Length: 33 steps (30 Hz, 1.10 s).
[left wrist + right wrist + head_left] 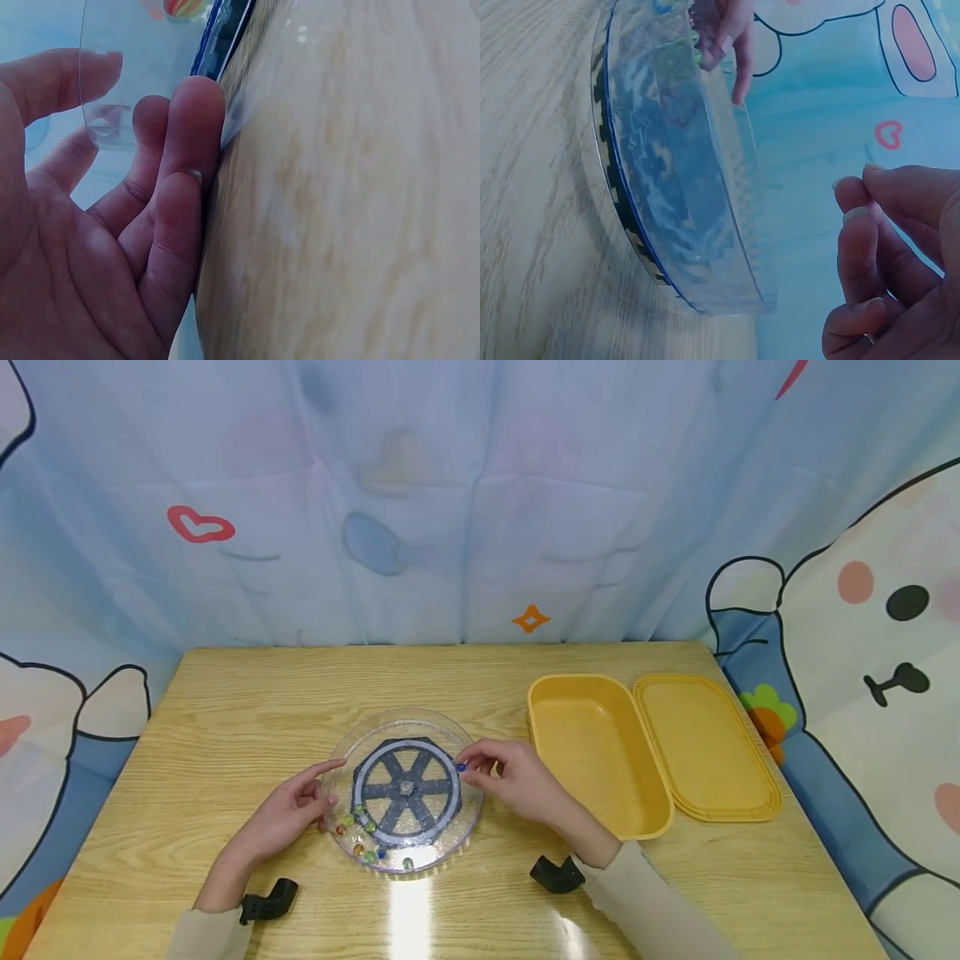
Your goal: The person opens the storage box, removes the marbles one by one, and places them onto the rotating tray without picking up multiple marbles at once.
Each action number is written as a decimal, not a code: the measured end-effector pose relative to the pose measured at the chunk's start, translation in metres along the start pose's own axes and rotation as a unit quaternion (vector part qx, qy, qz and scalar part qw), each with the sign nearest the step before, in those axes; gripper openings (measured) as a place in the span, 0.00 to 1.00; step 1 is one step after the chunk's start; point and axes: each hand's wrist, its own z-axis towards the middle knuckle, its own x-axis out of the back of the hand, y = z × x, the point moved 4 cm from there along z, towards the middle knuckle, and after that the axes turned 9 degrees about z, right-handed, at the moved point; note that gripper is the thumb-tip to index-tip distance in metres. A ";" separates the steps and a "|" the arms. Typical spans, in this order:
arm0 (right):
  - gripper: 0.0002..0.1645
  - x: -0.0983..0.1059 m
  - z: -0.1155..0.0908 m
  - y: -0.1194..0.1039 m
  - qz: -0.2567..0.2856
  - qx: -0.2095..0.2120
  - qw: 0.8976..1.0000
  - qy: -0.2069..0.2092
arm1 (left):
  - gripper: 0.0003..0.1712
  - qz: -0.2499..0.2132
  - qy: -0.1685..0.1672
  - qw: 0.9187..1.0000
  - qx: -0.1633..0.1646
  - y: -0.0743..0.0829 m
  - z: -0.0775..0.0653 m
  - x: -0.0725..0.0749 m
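A clear round dish (468,835) stands on the table, with a dark six-spoked wheel shape at its bottom. Several glass marbles (371,857) in green, orange and blue lie along its near left side. My left hand (281,814) grips the dish's left edge, one finger reaching over the rim and others against the outer wall, as the left wrist view (150,187) shows. Over the right rim, my right hand (517,781) pinches a blue marble (461,767) between thumb and fingertips. In the right wrist view those fingers (862,217) hide the marble.
Right of the dish stands a yellow rectangular box (534,714), its interior facing up. Its yellow lid (705,747) lies flat against the box's right side. A printed curtain (465,510) hangs behind the wooden table (247,693).
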 end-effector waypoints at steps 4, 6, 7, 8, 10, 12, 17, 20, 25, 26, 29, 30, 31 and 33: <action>0.11 -0.003 0.001 0.003 -0.003 0.002 1.000 -0.009 | 0.30 0.002 -0.001 1.000 0.000 -0.001 0.000 -0.001; 0.11 -0.003 0.001 0.003 -0.001 0.003 1.000 -0.011 | 0.30 0.001 -0.001 1.000 0.000 -0.001 0.000 -0.001; 0.11 -0.003 0.001 0.003 -0.001 0.004 1.000 -0.011 | 0.30 0.002 0.000 1.000 0.000 -0.001 0.000 -0.001; 0.11 -0.002 0.001 0.003 0.001 0.004 1.000 -0.011 | 0.30 0.002 0.000 1.000 0.000 -0.001 0.000 -0.001; 0.11 -0.001 0.001 0.003 0.005 0.003 1.000 -0.009 | 0.30 0.003 0.002 1.000 0.000 -0.001 0.000 -0.001; 0.12 0.001 0.001 0.004 0.005 -0.003 1.000 -0.005 | 0.30 0.003 0.003 1.000 0.001 -0.001 0.000 -0.001; 0.12 0.006 0.000 0.007 -0.008 -0.021 1.000 0.009 | 0.30 0.013 0.009 1.000 0.000 0.000 -0.001 -0.002; 0.12 0.011 -0.002 0.007 -0.017 -0.028 0.999 0.019 | 0.30 0.024 0.015 1.000 0.005 0.000 -0.002 -0.002; 0.11 0.025 -0.006 0.004 -0.021 -0.023 0.999 0.039 | 0.29 0.050 0.016 0.999 0.005 0.003 -0.004 -0.001; 0.11 0.029 -0.008 0.003 -0.023 -0.021 0.999 0.044 | 0.29 0.060 0.015 0.998 0.004 0.004 -0.004 0.000; 0.10 0.042 -0.013 0.004 -0.027 -0.022 0.998 0.060 | 0.29 0.086 0.015 0.996 0.005 0.005 -0.006 0.003; 0.10 0.048 -0.015 0.004 -0.030 -0.021 0.997 0.066 | 0.28 0.098 0.023 0.995 0.000 0.006 -0.007 0.005; 0.09 0.053 -0.019 0.006 -0.032 -0.016 0.997 0.073 | 0.27 0.113 0.034 0.993 -0.006 0.008 -0.008 0.007; 0.09 0.066 -0.027 0.009 -0.040 -0.004 0.995 0.091 | 0.24 0.148 0.061 0.987 -0.017 0.011 -0.009 0.012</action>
